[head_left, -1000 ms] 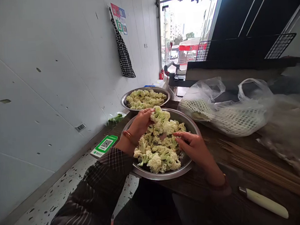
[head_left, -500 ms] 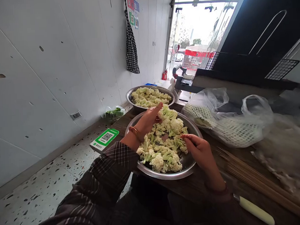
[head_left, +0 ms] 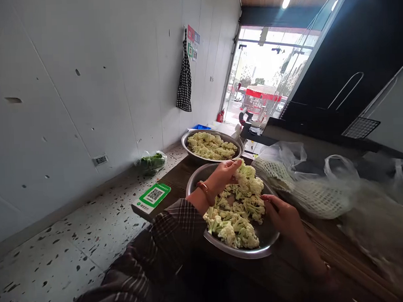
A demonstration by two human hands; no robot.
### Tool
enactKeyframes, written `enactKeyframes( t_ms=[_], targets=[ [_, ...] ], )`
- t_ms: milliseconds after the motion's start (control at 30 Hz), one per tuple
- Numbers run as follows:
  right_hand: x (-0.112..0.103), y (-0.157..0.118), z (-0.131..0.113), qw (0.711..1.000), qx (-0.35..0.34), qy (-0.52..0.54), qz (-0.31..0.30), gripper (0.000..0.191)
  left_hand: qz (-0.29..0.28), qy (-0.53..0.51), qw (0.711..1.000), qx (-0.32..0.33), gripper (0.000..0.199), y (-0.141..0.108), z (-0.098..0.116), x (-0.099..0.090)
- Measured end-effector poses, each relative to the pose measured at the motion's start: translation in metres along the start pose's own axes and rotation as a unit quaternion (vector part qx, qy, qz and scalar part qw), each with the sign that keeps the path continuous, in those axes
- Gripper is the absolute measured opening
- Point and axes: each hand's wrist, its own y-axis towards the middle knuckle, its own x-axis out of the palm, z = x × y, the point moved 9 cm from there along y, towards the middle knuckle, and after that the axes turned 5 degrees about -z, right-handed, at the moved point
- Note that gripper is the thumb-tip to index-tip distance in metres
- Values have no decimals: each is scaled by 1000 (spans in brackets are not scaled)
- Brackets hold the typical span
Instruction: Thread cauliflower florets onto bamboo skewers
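A piece of cauliflower (head_left: 250, 179) is in the fingers of my left hand (head_left: 225, 175), raised over the far side of the nearer metal bowl (head_left: 241, 254). My right hand (head_left: 286, 216) is closed in a pinch at the bowl's right side, its fingertips close to the cauliflower. Whatever thin thing may be in that pinch does not show clearly. More cauliflower florets (head_left: 236, 232) lie in the nearer bowl, partly covered by my left hand and forearm.
Behind stands a second metal bowl (head_left: 185, 145) of cauliflower. Clear plastic bags (head_left: 318, 195) with net-wrapped contents lie to the right, above a bundle of thin sticks (head_left: 351, 262). A green QR-code card (head_left: 155, 196) sits on the table's left corner. Bagged greens (head_left: 151, 162) are by the wall.
The view has tilted up and swung, so bowls and hands appear lower and farther right. Both hands keep nearly the same hold and place over the nearer bowl. The knife handle has left view.
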Motion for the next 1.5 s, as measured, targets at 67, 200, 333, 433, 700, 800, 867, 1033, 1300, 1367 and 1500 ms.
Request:
enactKeyframes(
  t_ms=[67,200,333,433,700,800,867,1033,1300,1367,1500],
  targets=[
    [-11,1,-2,999,-9,-34,14,42,-43,59,997,-9,55,-6,5,4],
    [-33,3,-3,997,2,-79,19,41,-136,223,965,-5,53,-26,12,-5],
    [-51,8,-4,994,0,-107,14,36,-134,311,941,30,48,-39,26,-42],
    [-66,18,-3,992,18,-114,48,34,-74,307,947,50,48,-34,44,-81],
    [-63,70,-16,996,43,-32,65,32,140,440,878,128,49,27,86,-170],
    [-51,106,-22,998,29,3,53,36,98,555,817,122,57,59,80,-164],
    [-37,136,-22,999,31,23,33,43,70,615,779,101,63,80,71,-159],
    [2,221,-25,1000,12,-22,18,50,41,672,739,32,77,121,44,-157],
    [56,316,2,992,56,-112,17,33,-60,656,752,23,45,136,-1,-145],
    [66,333,10,988,64,-139,7,33,-58,652,755,38,44,135,-1,-144],
    [85,358,22,978,70,-197,-16,34,-33,668,740,71,59,133,4,-145]
  ],
)
